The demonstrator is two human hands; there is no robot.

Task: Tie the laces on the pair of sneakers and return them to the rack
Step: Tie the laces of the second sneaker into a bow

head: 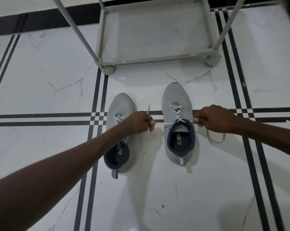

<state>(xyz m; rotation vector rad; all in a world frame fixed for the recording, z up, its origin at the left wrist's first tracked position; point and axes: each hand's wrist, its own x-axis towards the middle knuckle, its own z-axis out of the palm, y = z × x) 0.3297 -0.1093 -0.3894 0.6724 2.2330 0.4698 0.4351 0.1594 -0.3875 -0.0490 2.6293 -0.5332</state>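
- Two grey mesh sneakers with dark navy collars stand side by side on the white marble-look floor (40, 80), toes pointing toward the rack.
- The right sneaker (178, 124) sits a little nearer the rack than the left sneaker (118, 135); the two are apart, not touching.
- The left hand (138, 123) is closed into a fist around one end of the right sneaker's white lace (162, 124), pulled out sideways over the gap between the shoes; the lace tip sticks up past the knuckles.
- The right hand (214, 119) is curled tight on the other lace end just beside the shoe's collar; a slack loop lies on the floor under it.
- The left forearm crosses over the left sneaker's middle.
- The white metal shoe rack (155, 56) stands just beyond the toes, its bottom shelf bare, on castor wheels.
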